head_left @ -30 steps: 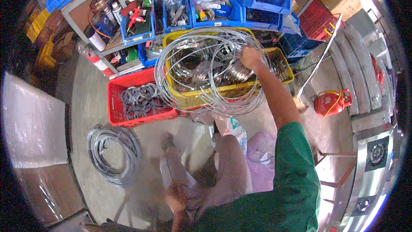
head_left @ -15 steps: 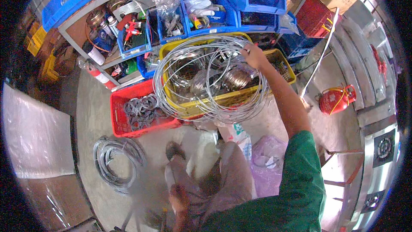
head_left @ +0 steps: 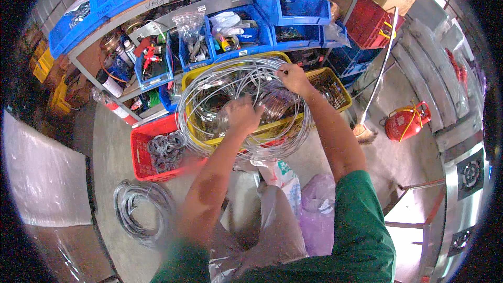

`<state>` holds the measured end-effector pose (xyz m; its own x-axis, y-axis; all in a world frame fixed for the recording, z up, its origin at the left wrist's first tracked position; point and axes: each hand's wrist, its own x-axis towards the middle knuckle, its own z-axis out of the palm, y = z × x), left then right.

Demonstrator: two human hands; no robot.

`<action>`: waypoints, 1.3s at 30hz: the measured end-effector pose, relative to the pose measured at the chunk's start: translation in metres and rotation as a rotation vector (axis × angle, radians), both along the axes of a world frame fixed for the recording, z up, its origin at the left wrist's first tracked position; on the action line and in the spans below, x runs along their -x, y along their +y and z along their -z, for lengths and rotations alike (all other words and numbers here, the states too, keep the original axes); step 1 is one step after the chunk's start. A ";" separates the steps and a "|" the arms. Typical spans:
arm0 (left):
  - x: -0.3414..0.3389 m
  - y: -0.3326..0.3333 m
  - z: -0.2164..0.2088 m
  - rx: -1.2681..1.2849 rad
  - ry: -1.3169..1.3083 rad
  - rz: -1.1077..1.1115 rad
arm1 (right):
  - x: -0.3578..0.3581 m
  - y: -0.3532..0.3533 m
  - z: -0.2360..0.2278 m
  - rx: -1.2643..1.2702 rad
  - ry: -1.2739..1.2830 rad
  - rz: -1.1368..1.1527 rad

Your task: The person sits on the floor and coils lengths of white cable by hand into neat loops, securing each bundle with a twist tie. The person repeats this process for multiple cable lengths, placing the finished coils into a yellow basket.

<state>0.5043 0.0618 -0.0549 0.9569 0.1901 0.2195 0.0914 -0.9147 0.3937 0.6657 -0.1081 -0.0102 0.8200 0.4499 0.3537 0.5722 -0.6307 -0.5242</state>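
A big loose coil of silvery wire lies over the yellow crate, its loops spilling past the rim. My right hand is closed around the strands at the coil's far right edge. Over the middle of the coil reaches my left hand, fingers apart and holding nothing; whether it touches the wire I cannot tell. Beneath the loops, smaller wire bundles sit inside the crate, partly hidden by the left hand and the strands.
Left of the crate, a red crate holds several small grey wire coils. Another wire coil lies on the floor. Blue bins fill the shelf behind. To the right stand a broom and a red gas cylinder.
My left hand has come up from beside my leg to over the coil. My right hand keeps its grip on the strands. The view has shifted slightly.
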 end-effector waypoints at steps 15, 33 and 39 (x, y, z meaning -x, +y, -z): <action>-0.008 0.058 -0.247 1.425 -0.696 0.320 | 0.014 -0.013 0.053 0.559 -0.046 0.143; 0.382 0.091 -0.322 1.324 -1.129 0.394 | 0.050 0.060 -0.222 -0.350 0.188 -0.109; 0.383 0.059 -0.271 1.508 -0.973 -0.114 | 0.152 0.084 -0.383 -0.184 -0.419 -0.231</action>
<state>0.1215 0.1206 0.2162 0.5726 0.7869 0.2303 -0.6271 0.2394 0.7412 0.5140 -0.0241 0.3728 0.4777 0.5020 0.7210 0.8703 -0.3821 -0.3106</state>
